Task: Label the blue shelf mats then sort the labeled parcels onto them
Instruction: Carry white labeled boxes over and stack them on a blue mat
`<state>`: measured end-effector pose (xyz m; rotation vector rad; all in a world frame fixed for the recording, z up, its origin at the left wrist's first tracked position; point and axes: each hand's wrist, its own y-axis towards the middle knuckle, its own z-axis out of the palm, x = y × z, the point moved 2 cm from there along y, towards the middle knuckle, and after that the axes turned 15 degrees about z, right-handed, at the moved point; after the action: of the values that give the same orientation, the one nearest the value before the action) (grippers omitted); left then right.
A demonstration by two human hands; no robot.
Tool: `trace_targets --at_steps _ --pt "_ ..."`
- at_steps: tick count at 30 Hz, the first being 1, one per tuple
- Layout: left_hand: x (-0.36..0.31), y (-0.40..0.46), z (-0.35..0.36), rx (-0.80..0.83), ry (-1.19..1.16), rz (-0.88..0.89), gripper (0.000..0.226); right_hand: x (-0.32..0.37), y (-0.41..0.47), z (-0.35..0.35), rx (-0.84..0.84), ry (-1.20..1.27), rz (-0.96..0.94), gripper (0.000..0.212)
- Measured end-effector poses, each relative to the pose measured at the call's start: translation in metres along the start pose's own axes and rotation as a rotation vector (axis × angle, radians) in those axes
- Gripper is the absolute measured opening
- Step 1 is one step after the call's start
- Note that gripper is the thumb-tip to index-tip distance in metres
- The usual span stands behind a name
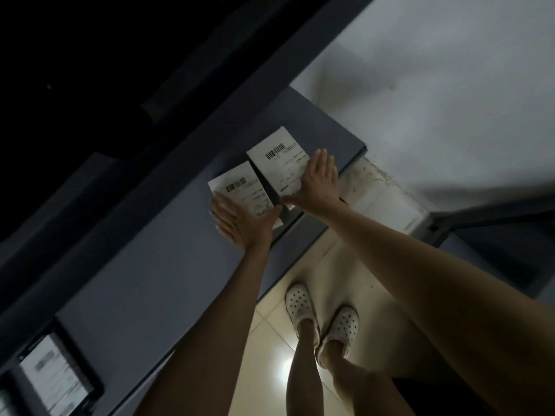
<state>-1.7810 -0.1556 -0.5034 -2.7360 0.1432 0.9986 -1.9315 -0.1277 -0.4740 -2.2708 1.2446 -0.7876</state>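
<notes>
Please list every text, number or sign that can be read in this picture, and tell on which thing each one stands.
None can be read.
Left parcel label: a barcode, print too blurred.
Right parcel label: a barcode, print too blurred.
Third parcel label, lower left: blurred.

bare mat (144,283) left, parcels (279,169) ahead

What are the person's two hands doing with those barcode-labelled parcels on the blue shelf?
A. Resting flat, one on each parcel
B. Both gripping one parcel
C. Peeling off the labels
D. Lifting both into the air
A: the left hand lies flat on the nearer parcel and the right hand on the farther parcel, fingers straight, both parcels lying on the blue shelf mat.
</notes>
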Motion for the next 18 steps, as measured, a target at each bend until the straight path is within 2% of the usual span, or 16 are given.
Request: trace_targets --at_steps 6,14,18 --pt "0.013 -0.009 -0.013 -0.009 -0.015 -0.133 0.142 0.007 0.000 0.016 -0.065 0.011 -0.009 0.137" --pt "0.011 -0.026 -0.037 -0.026 0.027 -0.226 0.126 -0.010 -0.016 0.009 -0.084 0.193 -0.087 0.111" --pt "0.006 -0.058 -0.065 -0.109 0.014 -0.225 0.124 -0.030 -0.050 -0.003 -0.084 0.288 -0.141 0.103"
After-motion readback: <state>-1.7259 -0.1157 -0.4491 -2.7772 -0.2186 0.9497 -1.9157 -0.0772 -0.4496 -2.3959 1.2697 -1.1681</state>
